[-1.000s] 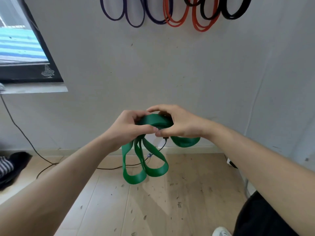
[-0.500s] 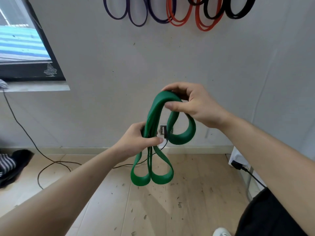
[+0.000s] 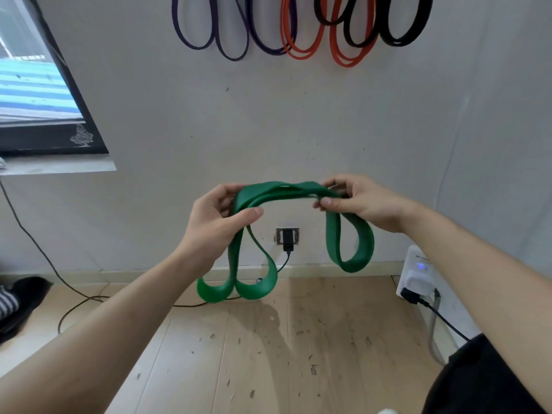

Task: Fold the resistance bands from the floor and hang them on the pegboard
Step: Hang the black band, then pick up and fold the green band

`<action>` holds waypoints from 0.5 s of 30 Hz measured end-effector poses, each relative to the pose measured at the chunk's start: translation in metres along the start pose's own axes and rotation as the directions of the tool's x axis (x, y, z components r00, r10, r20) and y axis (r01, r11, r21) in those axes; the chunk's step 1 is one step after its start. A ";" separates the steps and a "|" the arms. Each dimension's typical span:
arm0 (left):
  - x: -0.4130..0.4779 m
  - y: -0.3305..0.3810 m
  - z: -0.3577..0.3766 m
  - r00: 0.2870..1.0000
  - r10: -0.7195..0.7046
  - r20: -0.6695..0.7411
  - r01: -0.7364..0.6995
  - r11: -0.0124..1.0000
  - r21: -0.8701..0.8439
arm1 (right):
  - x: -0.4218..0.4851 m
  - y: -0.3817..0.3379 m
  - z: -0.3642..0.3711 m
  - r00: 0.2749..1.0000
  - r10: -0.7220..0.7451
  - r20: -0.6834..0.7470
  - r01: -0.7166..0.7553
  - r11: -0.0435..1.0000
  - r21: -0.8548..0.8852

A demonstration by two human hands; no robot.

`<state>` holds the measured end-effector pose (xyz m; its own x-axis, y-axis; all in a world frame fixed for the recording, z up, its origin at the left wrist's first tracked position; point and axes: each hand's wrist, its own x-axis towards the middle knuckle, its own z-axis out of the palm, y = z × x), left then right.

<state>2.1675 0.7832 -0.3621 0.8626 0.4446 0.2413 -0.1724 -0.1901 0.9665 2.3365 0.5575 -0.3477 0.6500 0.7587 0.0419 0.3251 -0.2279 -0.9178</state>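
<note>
Across the background, pale wall point(image 3: 298, 130), scuffed and speckled, meeting a light wooden floor point(image 3: 268, 354) littered with small dark flecks. From the lower corners, two bare forearms point(image 3: 119, 324) reaching toward the centre. Upper left, dark-framed window point(image 3: 33, 91) above a grey sill point(image 3: 59, 168). Along the top edge, resistance bands already hung on the wall, upper ends cut off by the frame: purple bands point(image 3: 230, 52) at left, orange bands point(image 3: 301, 53) in the middle, black bands point(image 3: 400, 40) at right, neighbouring loops overlapping. At centre, held up in front of the wall and clear of the floor, green band point(image 3: 351, 261), folded into several layers: a short arched span of stacked layers between the two hands, two loops dangling side by side below one end, a single wider loop dangling below the other. Left hand point(image 3: 215, 222): thumb pressed across the front of the stacked layers, fingers curled round behind, clamped on the band above the paired loops. Right hand point(image 3: 364, 201): thumb and bent fingers pinching the far end of the span above the single loop. Lower left, heap of dark and striped cloth point(image 3: 21, 303). Lower right, white plug-in adapter point(image 3: 416, 273) with a small blue light, black lead plugged in beneath. Between the hanging loops, wall socket point(image 3: 287, 236) with a black plug. On the floor at left, thin dark cable point(image 3: 74, 306).
</note>
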 end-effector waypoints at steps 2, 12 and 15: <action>0.000 0.005 -0.002 1.000 0.019 0.018 -0.019 1.000 -0.016 | -0.002 0.006 0.007 0.989 0.070 0.133 -0.047 0.984 -0.171; -0.007 0.006 0.004 0.989 0.032 0.148 -0.040 0.998 0.050 | -0.004 -0.014 0.065 0.986 -0.098 0.135 0.111 0.989 -0.093; -0.006 0.009 -0.001 0.989 0.038 0.141 -0.039 0.999 0.004 | -0.003 -0.016 0.078 0.981 -0.160 0.108 0.162 0.987 -0.008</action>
<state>2.1605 0.7801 -0.3546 0.9140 0.3090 0.2630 -0.2038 -0.2109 0.9560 2.2760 0.6062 -0.3638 0.5113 0.8471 0.1451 0.4314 -0.1069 -0.8958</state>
